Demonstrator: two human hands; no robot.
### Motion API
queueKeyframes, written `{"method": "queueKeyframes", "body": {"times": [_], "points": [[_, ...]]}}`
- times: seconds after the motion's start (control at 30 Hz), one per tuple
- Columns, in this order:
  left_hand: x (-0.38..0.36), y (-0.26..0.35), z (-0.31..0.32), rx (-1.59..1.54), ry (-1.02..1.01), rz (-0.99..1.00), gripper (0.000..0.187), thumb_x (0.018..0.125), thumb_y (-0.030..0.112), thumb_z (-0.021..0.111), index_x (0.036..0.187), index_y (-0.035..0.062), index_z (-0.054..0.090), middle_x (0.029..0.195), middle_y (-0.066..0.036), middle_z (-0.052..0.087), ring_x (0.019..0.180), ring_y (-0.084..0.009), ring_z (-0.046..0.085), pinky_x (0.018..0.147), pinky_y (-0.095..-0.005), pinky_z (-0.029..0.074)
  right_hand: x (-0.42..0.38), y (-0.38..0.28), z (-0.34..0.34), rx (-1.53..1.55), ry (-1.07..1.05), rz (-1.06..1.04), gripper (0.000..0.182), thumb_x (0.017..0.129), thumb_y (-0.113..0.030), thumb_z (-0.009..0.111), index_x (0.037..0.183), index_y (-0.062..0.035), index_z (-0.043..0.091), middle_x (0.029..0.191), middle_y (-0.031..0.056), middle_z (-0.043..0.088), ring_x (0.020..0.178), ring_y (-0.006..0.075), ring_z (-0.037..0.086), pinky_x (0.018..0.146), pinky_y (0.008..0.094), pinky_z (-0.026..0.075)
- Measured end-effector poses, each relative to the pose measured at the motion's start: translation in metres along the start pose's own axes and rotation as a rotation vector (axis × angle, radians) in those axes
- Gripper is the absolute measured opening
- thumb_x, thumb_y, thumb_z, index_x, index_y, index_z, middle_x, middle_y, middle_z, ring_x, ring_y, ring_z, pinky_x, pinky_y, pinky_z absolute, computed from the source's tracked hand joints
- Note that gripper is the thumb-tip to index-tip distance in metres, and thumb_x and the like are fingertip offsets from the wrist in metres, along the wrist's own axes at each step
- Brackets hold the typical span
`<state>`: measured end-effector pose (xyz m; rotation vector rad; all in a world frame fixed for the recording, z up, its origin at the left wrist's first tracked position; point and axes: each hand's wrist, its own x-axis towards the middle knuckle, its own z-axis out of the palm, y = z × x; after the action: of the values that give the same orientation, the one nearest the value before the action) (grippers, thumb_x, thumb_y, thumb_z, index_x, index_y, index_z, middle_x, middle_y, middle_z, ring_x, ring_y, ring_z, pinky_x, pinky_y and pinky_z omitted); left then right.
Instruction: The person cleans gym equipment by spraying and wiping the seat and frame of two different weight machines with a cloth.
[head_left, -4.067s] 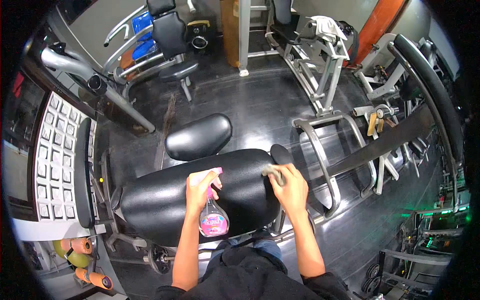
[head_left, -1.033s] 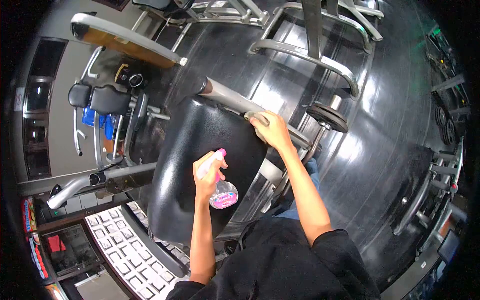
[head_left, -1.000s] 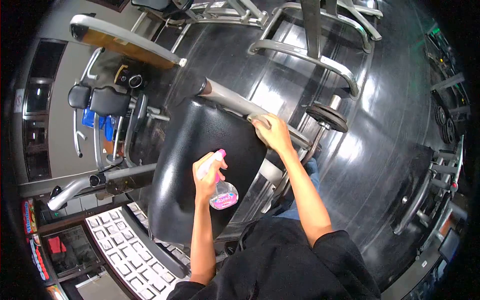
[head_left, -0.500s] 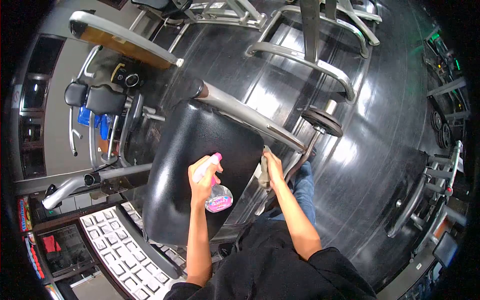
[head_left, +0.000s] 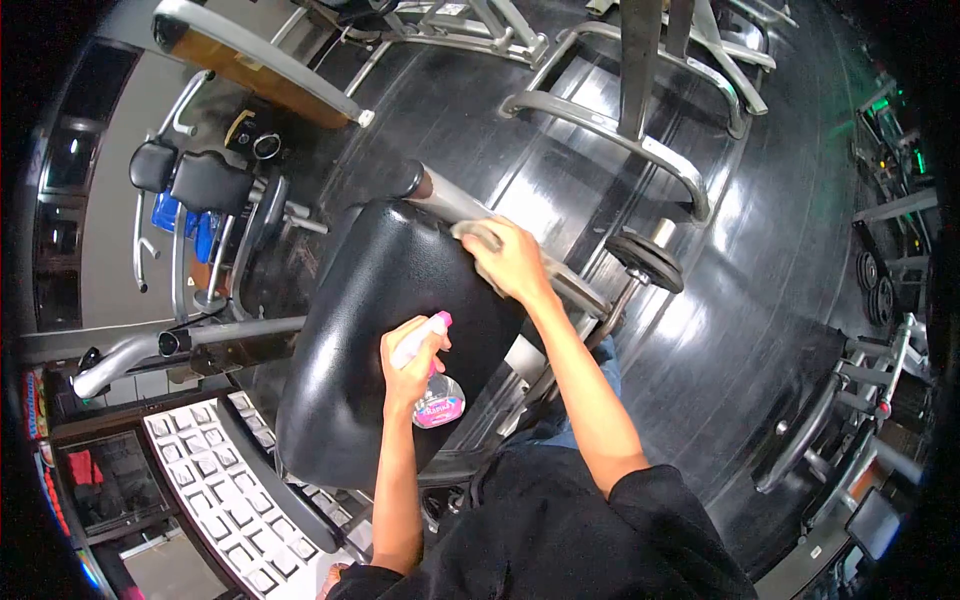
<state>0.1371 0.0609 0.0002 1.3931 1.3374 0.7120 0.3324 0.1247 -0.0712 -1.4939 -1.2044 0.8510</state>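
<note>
My left hand (head_left: 408, 365) is wrapped round the neck of a clear spray bottle (head_left: 440, 402) with a pink and white nozzle and a pink label, held over the black padded bench (head_left: 385, 270). My right hand (head_left: 512, 262) grips a greyish cloth (head_left: 478, 236) against the pad's upper right edge, beside the silver frame tube (head_left: 455, 200). Part of the cloth is hidden under my fingers.
A weight plate (head_left: 645, 258) on a bar stands right of the bench. Silver machine frames (head_left: 600, 125) cross the dark floor (head_left: 740, 330) ahead. At the left is a machine with black pads (head_left: 212, 183); more equipment lines the right side.
My right hand has moved with the cloth from the pad's right side up and left onto its upper edge. My left hand still holds the bottle in nearly the same place.
</note>
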Motion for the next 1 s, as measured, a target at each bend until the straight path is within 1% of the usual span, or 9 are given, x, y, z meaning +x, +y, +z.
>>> {"method": "queueKeyframes", "body": {"times": [0.13,0.2,0.4,0.47,0.67,0.73,0.87,0.9,1.0], "points": [[0.001,-0.003,-0.001,0.001,0.005,0.011,0.017,0.084,0.010,0.059,0.077,-0.0047,0.066,0.070,-0.006,0.063,0.051,-0.0095,0.056,0.046,-0.0242,0.044,0.021,-0.009,-0.001,-0.004,-0.148,-0.040,0.041,0.084,-0.037,0.068,0.109,-0.0054,0.071,0.103,0.0158,0.070,0.096,0.0363,0.066,0.086,0.0394,0.050],[0.002,-0.006,-0.003,0.043,-0.032,0.035,0.034,0.093,0.027,0.062,0.077,-0.0026,0.066,0.071,-0.007,0.064,0.048,-0.0108,0.056,0.045,-0.0239,0.043,0.007,0.000,-0.006,0.030,-0.106,-0.024,0.042,0.084,-0.038,0.068,0.109,-0.0040,0.071,0.103,0.0164,0.069,0.097,0.0353,0.067,0.086,0.0393,0.050],[0.002,-0.002,0.000,-0.045,-0.021,0.057,0.028,0.090,0.021,0.061,0.077,-0.0037,0.066,0.070,-0.007,0.064,0.049,-0.0105,0.057,0.045,-0.0243,0.044,-0.044,0.044,-0.030,-0.054,-0.024,0.028,0.032,0.085,-0.030,0.069,0.104,-0.0047,0.072,0.101,0.0142,0.069,0.094,0.0339,0.066,0.084,0.0392,0.050],[0.002,0.003,0.002,-0.054,0.013,-0.018,0.020,0.084,0.014,0.063,0.073,-0.0030,0.066,0.066,-0.005,0.063,0.050,-0.0097,0.057,0.045,-0.0249,0.044,-0.044,0.039,-0.026,-0.106,-0.017,0.073,0.030,0.085,-0.028,0.069,0.103,-0.0043,0.072,0.100,0.0138,0.070,0.096,0.0324,0.067,0.084,0.0386,0.051],[0.004,-0.002,0.006,-0.058,0.032,0.006,0.030,0.087,0.027,0.065,0.072,0.0010,0.067,0.063,-0.003,0.063,0.050,-0.0103,0.059,0.047,-0.0266,0.047,0.005,-0.029,-0.003,-0.161,-0.039,-0.049,0.029,0.088,-0.028,0.063,0.109,-0.0093,0.071,0.104,0.0147,0.067,0.094,0.0379,0.065,0.082,0.0421,0.050],[0.005,-0.001,0.008,0.014,0.031,-0.025,0.033,0.087,0.031,0.065,0.071,0.0029,0.067,0.062,-0.003,0.062,0.050,-0.0105,0.059,0.049,-0.0271,0.048,0.016,-0.053,-0.005,-0.297,-0.065,-0.069,0.031,0.089,-0.031,0.061,0.110,-0.0098,0.071,0.103,0.0143,0.067,0.095,0.0387,0.065,0.082,0.0442,0.050],[0.009,-0.008,0.011,-0.011,0.056,0.016,0.034,0.087,0.033,0.069,0.072,0.0020,0.069,0.063,-0.001,0.064,0.050,-0.0080,0.057,0.045,-0.0245,0.046,0.006,-0.019,-0.013,-0.278,-0.064,-0.116,0.038,0.091,-0.037,0.061,0.112,-0.0068,0.069,0.103,0.0202,0.067,0.097,0.0401,0.064,0.084,0.0432,0.050],[0.008,0.001,0.012,0.007,0.072,0.009,0.039,0.088,0.038,0.064,0.067,0.0057,0.067,0.055,-0.002,0.059,0.048,-0.0129,0.060,0.050,-0.0288,0.047,-0.001,-0.017,-0.018,-0.269,-0.079,-0.091,0.038,0.091,-0.037,0.062,0.112,-0.0060,0.068,0.104,0.0199,0.067,0.098,0.0401,0.064,0.084,0.0426,0.050],[0.012,-0.014,0.015,0.052,0.091,0.058,0.040,0.088,0.039,0.064,0.066,0.0058,0.067,0.052,-0.004,0.059,0.048,-0.0139,0.060,0.050,-0.0299,0.046,-0.024,-0.006,-0.032,-0.235,-0.111,-0.062,0.035,0.091,-0.034,0.063,0.111,-0.0056,0.068,0.103,0.0191,0.068,0.097,0.0391,0.065,0.084,0.0413,0.050]]}}
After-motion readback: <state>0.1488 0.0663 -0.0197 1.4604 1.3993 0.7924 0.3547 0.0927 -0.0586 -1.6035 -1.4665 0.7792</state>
